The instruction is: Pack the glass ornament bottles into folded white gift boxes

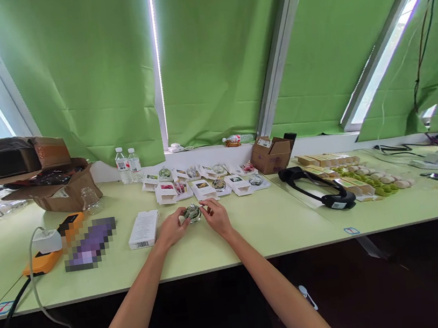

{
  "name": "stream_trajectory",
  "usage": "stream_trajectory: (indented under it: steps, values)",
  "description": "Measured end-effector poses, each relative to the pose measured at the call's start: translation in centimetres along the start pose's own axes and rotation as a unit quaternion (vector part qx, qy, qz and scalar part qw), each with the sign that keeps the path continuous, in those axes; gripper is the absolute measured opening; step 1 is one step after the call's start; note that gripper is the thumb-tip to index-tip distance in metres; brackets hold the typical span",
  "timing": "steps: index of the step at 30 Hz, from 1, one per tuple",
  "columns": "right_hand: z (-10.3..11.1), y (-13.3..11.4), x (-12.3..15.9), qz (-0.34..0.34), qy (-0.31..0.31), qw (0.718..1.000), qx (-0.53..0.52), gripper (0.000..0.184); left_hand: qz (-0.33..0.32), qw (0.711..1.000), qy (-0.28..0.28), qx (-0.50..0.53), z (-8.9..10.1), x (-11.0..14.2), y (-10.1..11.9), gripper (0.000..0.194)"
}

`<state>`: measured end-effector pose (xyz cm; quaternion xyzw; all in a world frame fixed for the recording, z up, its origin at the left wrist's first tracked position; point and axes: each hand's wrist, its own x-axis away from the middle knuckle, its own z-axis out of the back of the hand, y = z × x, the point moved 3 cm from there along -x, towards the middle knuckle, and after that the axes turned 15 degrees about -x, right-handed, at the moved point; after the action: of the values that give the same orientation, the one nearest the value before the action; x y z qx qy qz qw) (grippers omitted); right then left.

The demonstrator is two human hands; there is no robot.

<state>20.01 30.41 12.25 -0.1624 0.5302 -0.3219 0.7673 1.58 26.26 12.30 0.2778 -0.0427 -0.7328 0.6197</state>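
Just above the table's front part, a small round clear container (193,212) with grey-green contents sits between my two hands. My left hand (173,228) is closed on its left side, thumb and fingers pinching the rim. My right hand (217,218) has its fingers pinched together at the container's upper right edge; what lies between those fingertips is too small to make out. Beside my left wrist lies a white box (144,229) with a barcode on its near end. Beyond my hands stand two rows of opened white packs (205,190) with round clear containers and picture cards.
To the left are an orange device (45,261), a white charger (47,241), a blurred-out purple item (92,246), a clear jar (91,200) and a carton (66,191). On the right lie a black headset (316,188), egg trays (376,180) and a small carton (270,155). Water bottles (123,166) stand behind.
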Motion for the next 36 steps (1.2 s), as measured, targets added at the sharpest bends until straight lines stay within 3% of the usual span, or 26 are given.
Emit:
stream_trajectory:
  steps: [10, 36]
  values:
    - [0.0, -0.6, -0.1, 0.006, 0.038, 0.999, -0.023, 0.029, -0.022, 1.000, -0.005, 0.008, 0.2, 0.3, 0.6, 0.037]
    - [-0.1, -1.1, 0.1, 0.032, 0.021, 0.999, -0.018, 0.027, -0.045, 0.999, -0.009, 0.018, 0.2, 0.6, 1.3, 0.040]
